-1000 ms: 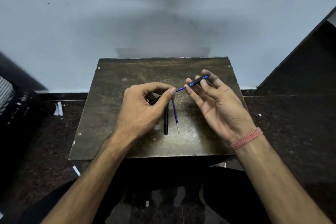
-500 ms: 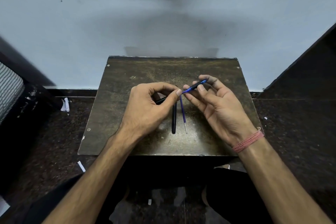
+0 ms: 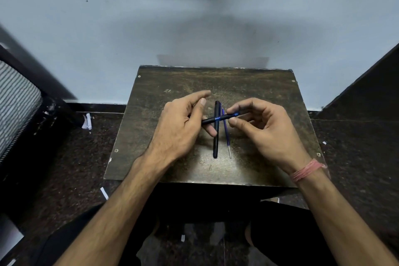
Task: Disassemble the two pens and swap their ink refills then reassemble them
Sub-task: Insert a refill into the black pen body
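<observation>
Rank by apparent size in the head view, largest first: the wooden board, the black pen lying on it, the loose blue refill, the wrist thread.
1. Wooden board, by far the largest.
2. Black pen lying on it.
3. Blue refill, thinner; its length looks close to the pen's.
4. Wrist thread, though it sits nearer the camera.

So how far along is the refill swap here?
Done: one refill lies loose on the table beside a black pen barrel. In hand: left hand and right hand join the other pen. Left: refitting the barrel.
</observation>
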